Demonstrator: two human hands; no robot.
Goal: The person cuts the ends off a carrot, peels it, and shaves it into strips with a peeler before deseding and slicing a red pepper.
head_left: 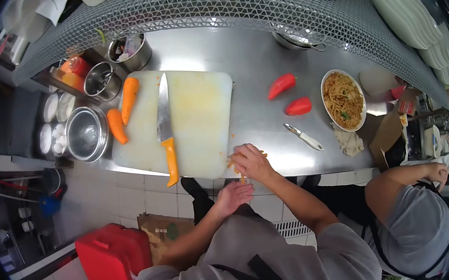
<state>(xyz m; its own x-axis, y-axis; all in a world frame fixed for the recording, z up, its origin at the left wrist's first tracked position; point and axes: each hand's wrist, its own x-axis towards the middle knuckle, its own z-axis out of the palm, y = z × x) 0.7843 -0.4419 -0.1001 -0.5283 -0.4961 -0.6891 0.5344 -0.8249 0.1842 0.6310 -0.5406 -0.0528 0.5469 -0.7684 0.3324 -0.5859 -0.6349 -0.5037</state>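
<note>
Orange peelings (230, 162) lie at the front edge of the steel counter, under and beside my right hand (253, 162), whose fingers are bent over them. Just below the edge is my left hand (233, 196), palm up with its fingers stretched out; a strip of peel hangs between the two hands. To their left is a white cutting board (199, 104). On it rests a knife (165, 124) with an orange handle, pointing away from me. Two carrots (129, 98) lie at the board's left side. A white-handled peeler (307, 138) sits right of my hands.
Two red pepper pieces (282, 86) and a plate of noodles (343, 100) are on the right, near a cloth (349, 140). Metal bowls (87, 133) stand left. A mesh shelf (188, 7) overhangs the back. A co-worker (416, 223) stands at the right.
</note>
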